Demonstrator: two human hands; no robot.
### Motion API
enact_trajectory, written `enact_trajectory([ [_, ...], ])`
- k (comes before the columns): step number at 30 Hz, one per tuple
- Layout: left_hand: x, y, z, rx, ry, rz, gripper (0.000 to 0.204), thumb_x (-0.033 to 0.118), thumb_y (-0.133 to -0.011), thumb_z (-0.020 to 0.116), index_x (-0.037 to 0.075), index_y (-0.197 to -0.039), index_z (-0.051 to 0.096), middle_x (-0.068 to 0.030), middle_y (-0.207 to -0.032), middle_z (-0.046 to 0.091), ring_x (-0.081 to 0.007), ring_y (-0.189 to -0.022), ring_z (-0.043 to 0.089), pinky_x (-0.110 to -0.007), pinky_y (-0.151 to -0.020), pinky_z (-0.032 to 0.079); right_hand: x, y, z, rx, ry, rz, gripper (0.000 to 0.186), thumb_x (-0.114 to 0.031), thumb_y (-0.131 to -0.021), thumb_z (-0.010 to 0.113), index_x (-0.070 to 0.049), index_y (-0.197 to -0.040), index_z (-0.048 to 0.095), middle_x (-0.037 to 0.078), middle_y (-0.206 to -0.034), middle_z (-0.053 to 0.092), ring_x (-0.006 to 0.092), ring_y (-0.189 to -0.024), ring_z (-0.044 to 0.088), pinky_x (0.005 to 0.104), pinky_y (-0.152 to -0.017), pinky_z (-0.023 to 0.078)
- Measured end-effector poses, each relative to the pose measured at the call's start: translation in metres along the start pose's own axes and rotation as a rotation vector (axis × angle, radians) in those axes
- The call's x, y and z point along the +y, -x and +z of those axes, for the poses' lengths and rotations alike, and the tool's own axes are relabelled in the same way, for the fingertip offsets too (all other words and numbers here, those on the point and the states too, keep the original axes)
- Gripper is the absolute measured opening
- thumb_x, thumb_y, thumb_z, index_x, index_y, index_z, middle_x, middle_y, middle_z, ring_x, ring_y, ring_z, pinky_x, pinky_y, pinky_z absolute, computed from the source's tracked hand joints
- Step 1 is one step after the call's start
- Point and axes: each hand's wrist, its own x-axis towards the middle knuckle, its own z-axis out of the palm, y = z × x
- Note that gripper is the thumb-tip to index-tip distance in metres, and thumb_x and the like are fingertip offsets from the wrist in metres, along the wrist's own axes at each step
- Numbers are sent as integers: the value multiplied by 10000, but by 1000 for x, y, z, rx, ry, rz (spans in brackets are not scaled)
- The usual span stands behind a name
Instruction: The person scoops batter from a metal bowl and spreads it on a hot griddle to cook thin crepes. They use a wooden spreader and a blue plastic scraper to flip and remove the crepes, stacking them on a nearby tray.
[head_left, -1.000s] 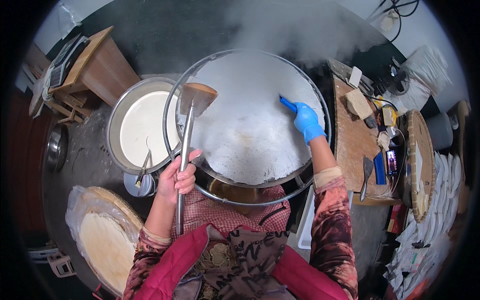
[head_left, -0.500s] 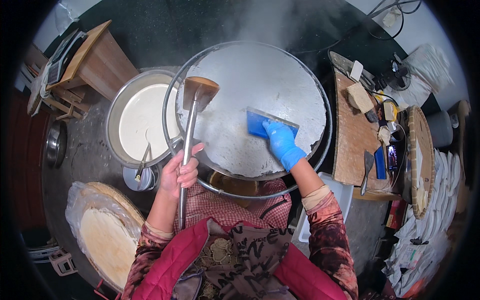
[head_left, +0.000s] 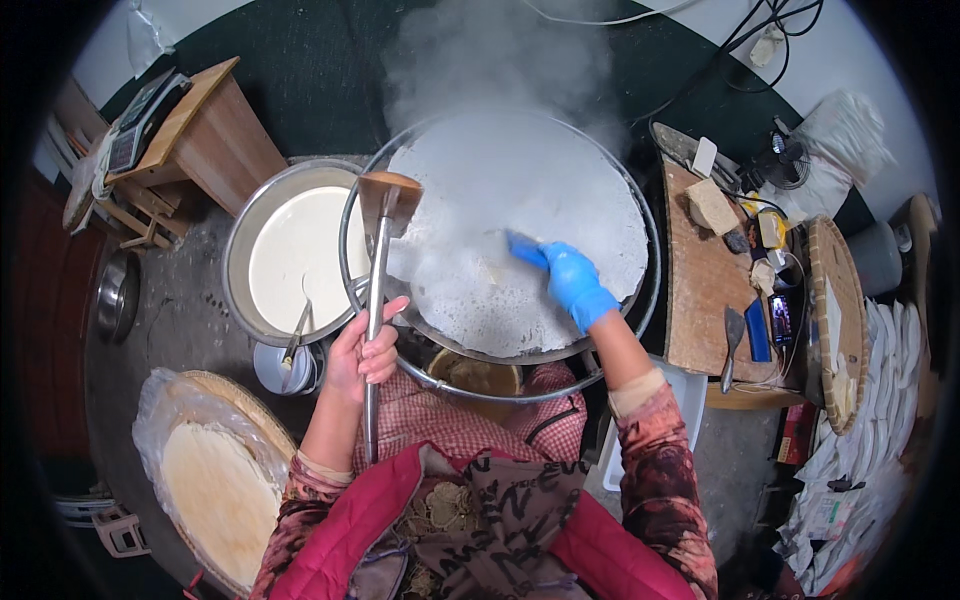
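Note:
In front of me is a round griddle ringed by a metal hoop [head_left: 651, 215], with a thin whitish layer of batter [head_left: 500, 310] over most of it. My right hand [head_left: 580, 288], in a blue glove, is closed around a blue scraper [head_left: 527, 249] at the middle of this layer. The scraper is now seen nearly edge-on. My left hand [head_left: 364, 352], bare, grips the metal handle of a spreader [head_left: 392, 196]. Its wooden head stands up over the griddle's left edge. Steam blurs the griddle's far side.
Left of the griddle stands a metal pot [head_left: 233, 262] of white batter with a ladle [head_left: 298, 332] in it. Thin round sheets [head_left: 222, 485] lie on a woven tray at lower left. A worktable [head_left: 700, 300] at right bears a spatula [head_left: 732, 345], another blue scraper [head_left: 756, 330] and a phone.
The scraper has turned from showing its broad face to nearly edge-on, and my right hand has shifted slightly. Steam has thickened. My left hand keeps its hold on the spreader.

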Motion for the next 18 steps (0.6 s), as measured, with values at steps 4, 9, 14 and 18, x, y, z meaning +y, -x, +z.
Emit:
enact_trajectory([
  [4,0,2,-4,-9,-5,10,482,276,-976,261,-14,-1361,243,17,-632,359,-46,-432,348,-191,-372,339,-1,-16,13,-75,106,110,268,-19,-728,509,-67,-976,598,204,-958,604,366,-908,578,435,-804,460],
  [9,1,0,-10,5,-46,20,457,184,-951,375,-16,-1348,269,23,-621,355,-42,-427,344,-186,-370,342,-26,21,15,-178,92,-54,333,-9,-702,544,-84,-1022,601,174,-977,610,353,-920,577,423,-805,467],
  [14,5,-2,-12,8,-69,43,443,108,-934,372,-54,-1334,270,16,-590,362,-50,-424,349,-201,-372,357,-45,59,-19,-295,8,-143,392,12,-677,565,-67,-1061,577,155,-993,602,343,-931,574,408,-797,471],
  [18,6,0,-16,55,-78,61,404,103,-933,370,-50,-1304,329,29,-561,348,-46,-398,330,-202,-355,340,-43,83,-49,-108,-124,-136,471,69,-651,530,-50,-1106,553,162,-1022,592,352,-959,560,391,-824,463],
])
